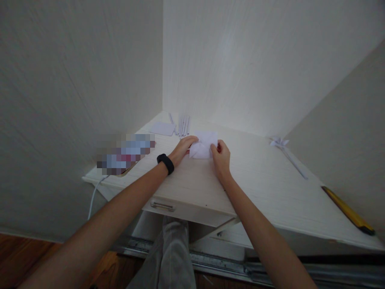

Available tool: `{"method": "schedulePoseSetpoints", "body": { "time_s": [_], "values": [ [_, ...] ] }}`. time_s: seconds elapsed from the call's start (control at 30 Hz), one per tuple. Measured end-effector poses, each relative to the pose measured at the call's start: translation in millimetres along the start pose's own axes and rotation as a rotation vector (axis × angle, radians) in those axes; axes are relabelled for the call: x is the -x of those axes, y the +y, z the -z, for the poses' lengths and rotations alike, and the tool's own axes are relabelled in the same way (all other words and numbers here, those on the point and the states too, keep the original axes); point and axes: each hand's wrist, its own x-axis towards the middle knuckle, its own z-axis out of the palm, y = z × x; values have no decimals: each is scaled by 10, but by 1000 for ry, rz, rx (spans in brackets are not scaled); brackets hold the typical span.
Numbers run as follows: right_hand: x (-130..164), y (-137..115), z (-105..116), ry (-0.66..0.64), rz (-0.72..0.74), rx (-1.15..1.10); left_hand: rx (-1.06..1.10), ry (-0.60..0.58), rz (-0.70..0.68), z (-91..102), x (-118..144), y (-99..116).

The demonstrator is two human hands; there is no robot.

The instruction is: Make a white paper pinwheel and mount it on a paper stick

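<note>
Holding: both hands pinched one folded white paper piece on the worktop, near its back corner.
Paper position: it lay flat between the two hands, touching both, its longer side running left to right.
Left hand: fingers closed on the paper's left edge; a black wristband sat on that wrist.
Right hand: fingers closed on the paper's right edge, thumb on top.
Nearer hand: neither; each reached it equally.
Behind the paper: a flat white sheet and a row of thin rolled paper sticks, apart from the hands.
Far right: a paper pinwheel on a stick, well apart; a yellow tool at the worktop's edge.
Containers: a drawer under the worktop, shut, contents hidden.
</note>
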Motion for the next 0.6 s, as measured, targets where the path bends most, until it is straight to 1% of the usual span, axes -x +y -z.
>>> {"method": "schedulePoseSetpoints", "body": {
  "time_s": [0.1, 0.27, 0.4, 0.47, 0.6],
  "values": [
    [-1, -7, 7, 0, -7, 7, 85, -46, -4, -23, 27, 47],
    [-3, 12, 2, 15, -22, 6, 109, -78, 6, -38, 54, 75],
    [-3, 18, -4, -4, -22, -21, 121, -121, -27, -66, 92, 103],
    [3, 12, -5, -20, -23, -50, 94, -94, -25, -76, 106, 115],
    [22, -5, -7, -36, -17, -126, 68, 13, -15, -65, 96, 104]
  ]
}}
